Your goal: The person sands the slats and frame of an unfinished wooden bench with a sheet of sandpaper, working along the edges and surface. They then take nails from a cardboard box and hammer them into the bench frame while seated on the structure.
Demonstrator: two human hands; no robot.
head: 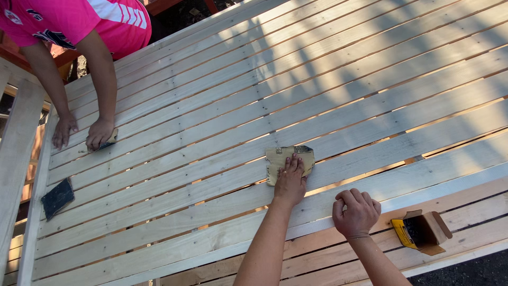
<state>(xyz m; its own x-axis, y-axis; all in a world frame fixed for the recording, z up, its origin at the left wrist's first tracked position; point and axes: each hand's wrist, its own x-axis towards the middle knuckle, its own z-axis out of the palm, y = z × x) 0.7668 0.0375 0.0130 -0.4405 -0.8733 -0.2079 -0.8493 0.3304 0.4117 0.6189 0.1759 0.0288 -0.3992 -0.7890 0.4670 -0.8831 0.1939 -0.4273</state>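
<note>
Head view looks down on a wide frame of pale wooden slats point(328, 90) that run from the near left up to the far right, with narrow gaps between them and streaks of shadow across the right half. At the far left a co-worker in a pink shirt point(79, 21) leans over the frame; one of that person's hands point(64, 130) lies flat on the slats by the left edge, and the other point(100, 133) presses a small dark pad point(110, 140) against a slat just beside it. Nearer, by the left edge, a dark square sheet of sandpaper point(57, 198) lies loose on the slats, well apart from every hand. Toward the middle, the person's own left hand point(290, 180) reaches out with fingers stretched and held together, pressing flat on a tan, crumpled piece of sandpaper point(288, 160) that lies across two slats; the fingertips cover its near edge while its far part shows beyond them. To the right and nearer, the right hand point(356, 212) is curled into a loose fist resting on the near rail point(465, 182) of the frame, gripping nothing that can be seen, and it is apart from the left hand. Further right, a small open cardboard box point(423, 232) with a yellow side sits on the lower slats beyond the rail, near the right hand but not touching it.
</note>
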